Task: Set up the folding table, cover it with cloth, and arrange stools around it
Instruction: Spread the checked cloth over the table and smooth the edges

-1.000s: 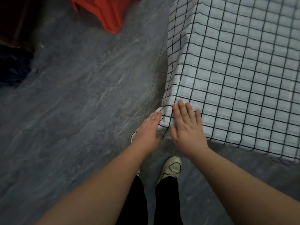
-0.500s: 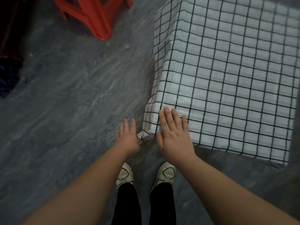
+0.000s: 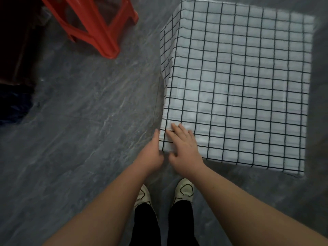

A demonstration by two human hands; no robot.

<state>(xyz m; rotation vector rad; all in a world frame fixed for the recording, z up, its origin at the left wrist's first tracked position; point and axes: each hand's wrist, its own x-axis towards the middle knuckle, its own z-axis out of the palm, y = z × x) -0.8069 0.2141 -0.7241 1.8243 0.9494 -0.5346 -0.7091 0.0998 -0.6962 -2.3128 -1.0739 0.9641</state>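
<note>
— Pressing again? Our left grip [image 3: 150, 153] has come back against the hanging corner of the cloth [image 3: 248, 86].
— Yes; right grip [image 3: 184, 148] flat on top, both wide, holding nothing. Cloth covers the surface; stool [image 3: 99, 29] next.

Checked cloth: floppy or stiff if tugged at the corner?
Likely floppy: the cloth drapes over the edges and creases at the corner by the left hand and right hand. Its sheen suggests a slick surface; a tug could slide it.
</note>
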